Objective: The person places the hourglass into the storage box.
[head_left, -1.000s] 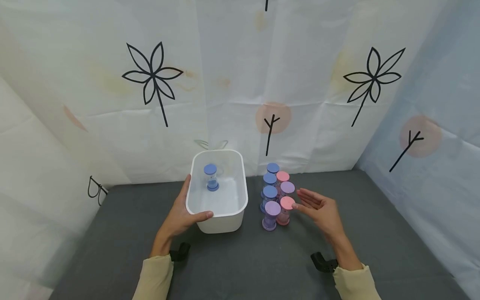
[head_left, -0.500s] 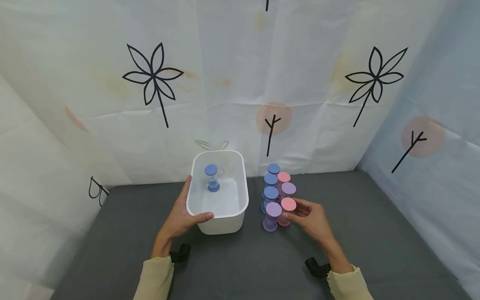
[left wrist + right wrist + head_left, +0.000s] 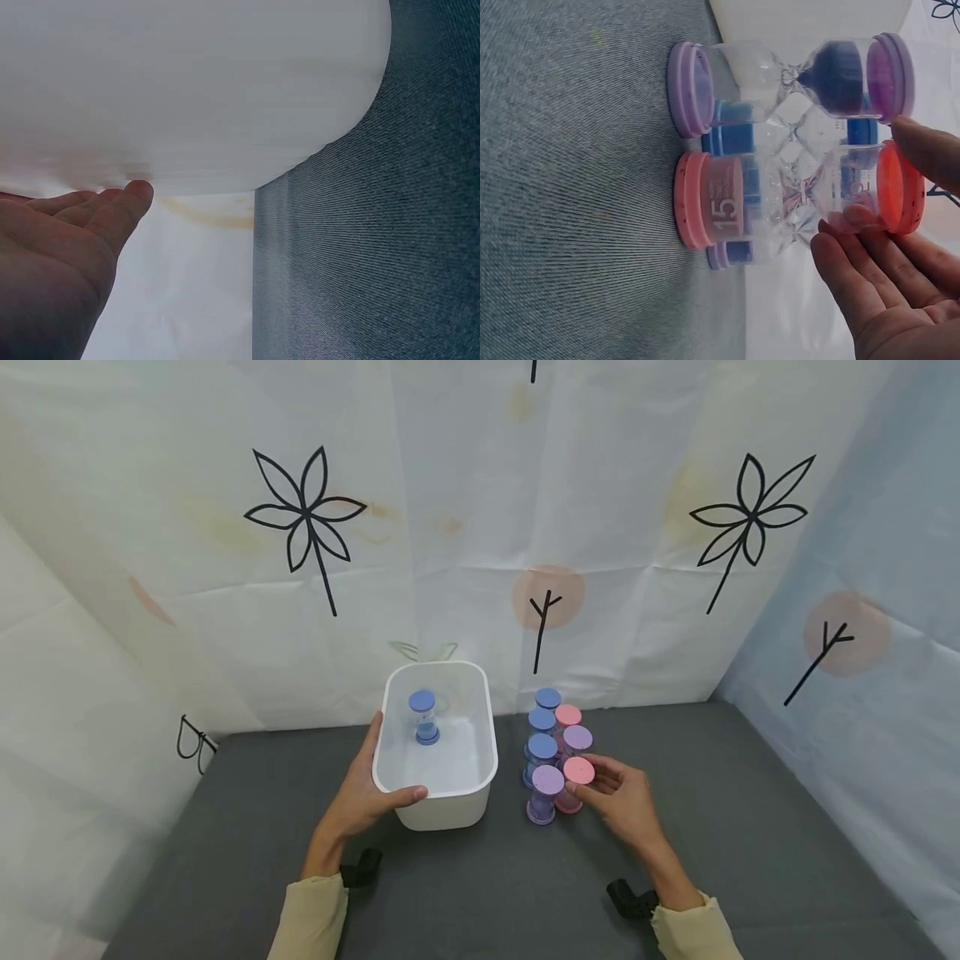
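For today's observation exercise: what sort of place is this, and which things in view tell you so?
Probably a staged recording booth, not a home: printed fabric sheets wall in a grey table that holds only a white bin and sand timers.

We see the pink sand timer [image 3: 576,783] standing upright at the lower centre of the head view, its clear glass between two pink caps, the bottom cap marked 15 in the right wrist view; the white tub [image 3: 480,745] sits just left of centre, open-topped
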Demonstrator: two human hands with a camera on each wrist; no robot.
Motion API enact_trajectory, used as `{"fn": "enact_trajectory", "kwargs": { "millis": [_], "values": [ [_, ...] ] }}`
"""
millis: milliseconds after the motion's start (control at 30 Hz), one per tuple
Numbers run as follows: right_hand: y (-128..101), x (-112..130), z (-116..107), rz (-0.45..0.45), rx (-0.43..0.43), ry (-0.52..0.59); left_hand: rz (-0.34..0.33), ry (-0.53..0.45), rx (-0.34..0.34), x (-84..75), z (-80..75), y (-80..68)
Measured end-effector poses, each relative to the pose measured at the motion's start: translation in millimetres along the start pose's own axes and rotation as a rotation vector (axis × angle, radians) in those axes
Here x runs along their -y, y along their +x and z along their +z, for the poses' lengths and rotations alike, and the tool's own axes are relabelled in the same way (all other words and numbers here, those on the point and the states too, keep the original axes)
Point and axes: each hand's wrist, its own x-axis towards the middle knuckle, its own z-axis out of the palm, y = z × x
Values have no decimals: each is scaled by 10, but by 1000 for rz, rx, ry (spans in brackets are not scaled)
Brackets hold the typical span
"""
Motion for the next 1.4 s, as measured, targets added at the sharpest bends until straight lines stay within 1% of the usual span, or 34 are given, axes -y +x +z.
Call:
{"fn": "enact_trajectory", "kwargs": {
  "millis": [133, 233, 500, 633, 767, 867, 967, 1033, 1133, 1200, 1300, 1400],
  "values": [
    [-16, 56, -43, 4, -21, -9, -6, 0, -5, 0, 1, -4],
    [-35, 126, -103, -9, -43, -15, -2, 3, -1, 3, 4, -1],
    [-31, 392, -262, -111, -61, 52, 0, -11, -4, -9, 7, -6],
    [52, 593, -322, -150, -53, 60, 2, -9, 0, 2, 11, -3],
    [220, 802, -326, -172, -4, 80, 2, 0, -4, 5, 8, 0],
    [370, 958, -275, -168, 53, 110, -5, 16, -9, -4, 4, -5],
    [541, 1083, -177, -149, 117, 147, -14, 22, -15, -18, 5, -10],
    [647, 1154, -94, -136, 147, 140, -17, 19, -14, -21, 6, -10],
    [806, 1239, 38, -123, 181, 114, -19, 16, -16, -23, 9, -11],
    [901, 1296, 130, -107, 204, 117, -20, 16, -17, -24, 9, -12],
    [1036, 1379, 263, -71, 233, 155, -20, 21, -18, -30, 11, -12],
    [1168, 1432, 396, -32, 241, 187, -19, 18, -15, -26, 14, -9]
  ]
}}
